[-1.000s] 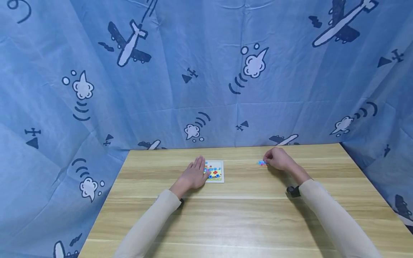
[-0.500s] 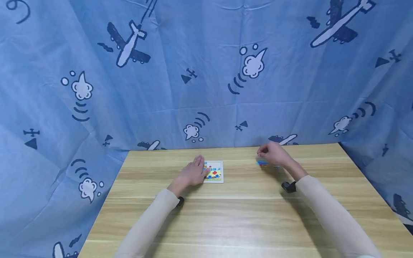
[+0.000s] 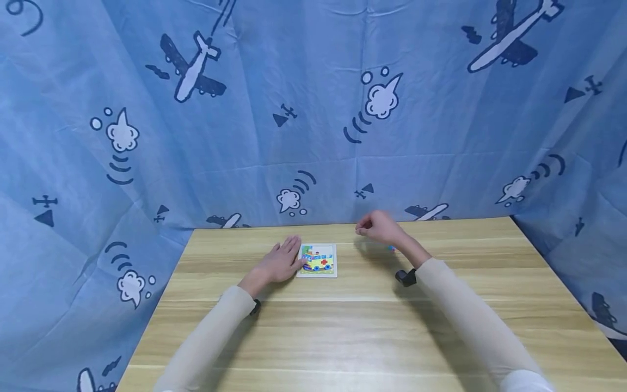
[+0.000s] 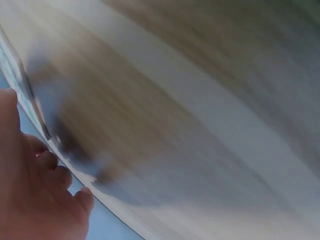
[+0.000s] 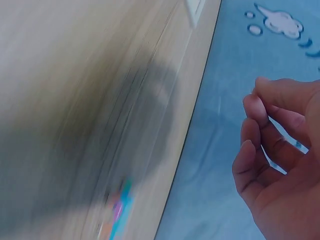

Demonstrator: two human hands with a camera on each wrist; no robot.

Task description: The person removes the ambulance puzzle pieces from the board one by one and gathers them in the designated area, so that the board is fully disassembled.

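A small square puzzle (image 3: 324, 269) with a pale frame and a yellow ambulance picture lies flat on the table. My left hand (image 3: 280, 263) rests at its left edge, fingers extended and thumb over the picture's left side. In the left wrist view, a strip of the puzzle's edge shows beside the left hand (image 4: 40, 195). My right hand (image 3: 383, 227) hovers above the table to the right of the puzzle. Its thumb and index fingertips meet in the right wrist view; no object shows between them (image 5: 280, 145). Small colourful pieces (image 5: 118, 212) lie below, blurred there.
The wooden table (image 3: 318, 337) ends at the back against a blue curtain (image 3: 313, 130) printed with planes and clouds. Black straps with small devices sit at both wrists, such as the right-wrist device (image 3: 405, 277).
My right hand has lifted from the colourful pieces and moved left toward the puzzle. The left hand has shifted slightly left, uncovering more of the ambulance picture.
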